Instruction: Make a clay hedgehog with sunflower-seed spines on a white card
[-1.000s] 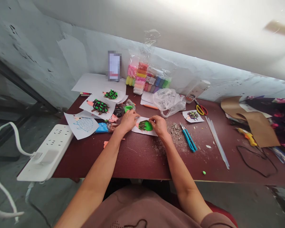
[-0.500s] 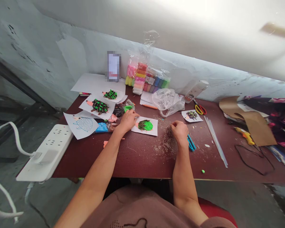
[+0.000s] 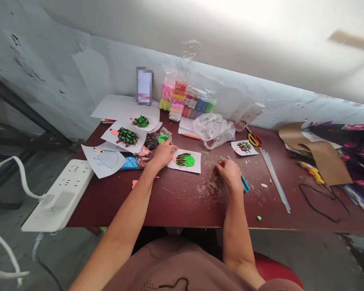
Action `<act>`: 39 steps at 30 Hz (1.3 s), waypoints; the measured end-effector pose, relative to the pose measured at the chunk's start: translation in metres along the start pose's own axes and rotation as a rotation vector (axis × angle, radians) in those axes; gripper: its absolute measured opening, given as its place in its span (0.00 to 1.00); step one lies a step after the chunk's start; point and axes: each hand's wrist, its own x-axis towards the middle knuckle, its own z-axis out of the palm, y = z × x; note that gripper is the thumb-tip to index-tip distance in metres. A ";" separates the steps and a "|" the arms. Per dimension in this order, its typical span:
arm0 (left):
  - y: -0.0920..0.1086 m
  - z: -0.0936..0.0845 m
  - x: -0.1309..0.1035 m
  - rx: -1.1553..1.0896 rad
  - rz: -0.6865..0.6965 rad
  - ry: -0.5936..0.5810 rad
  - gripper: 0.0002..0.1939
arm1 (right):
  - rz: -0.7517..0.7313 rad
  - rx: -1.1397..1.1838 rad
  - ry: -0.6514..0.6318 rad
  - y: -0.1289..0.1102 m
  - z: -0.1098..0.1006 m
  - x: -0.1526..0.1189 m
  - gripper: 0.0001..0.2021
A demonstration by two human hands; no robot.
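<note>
A white card lies in front of me, bearing a clay hedgehog with a green body, a pink face and dark slivers stuck over its left part. At the card's left edge rests my left hand, its fingers stretched out and touching the paper. My right hand is over scattered brown bits to the right of the card. Its fingertips are pinched together; whatever they hold is too small to make out. Partly behind that hand lies a blue cutter-like tool.
Finished hedgehog cards, a hedgehog drawing and a power strip are on the left. Clay packs and a plastic bag stand behind. Scissors, glue sticks and a glue gun are right.
My right hand has shifted slightly over the brown bits, its fingers reaching a little more to the left. My left hand and the card stay put.
</note>
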 end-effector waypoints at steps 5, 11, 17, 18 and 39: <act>-0.001 0.002 0.000 -0.005 -0.001 0.018 0.18 | -0.119 0.072 0.054 -0.001 0.006 -0.001 0.06; -0.001 0.000 0.000 -0.005 0.005 0.013 0.18 | -0.330 0.363 0.120 -0.030 0.007 -0.002 0.09; 0.003 -0.003 -0.001 0.007 -0.010 -0.003 0.18 | -0.454 0.484 0.058 -0.068 0.013 0.002 0.09; 0.004 -0.003 -0.001 0.008 -0.014 0.000 0.18 | -0.455 0.484 0.059 -0.072 0.015 0.002 0.09; 0.004 -0.001 0.000 0.032 -0.014 0.007 0.19 | -0.550 0.337 0.198 -0.082 0.045 0.006 0.08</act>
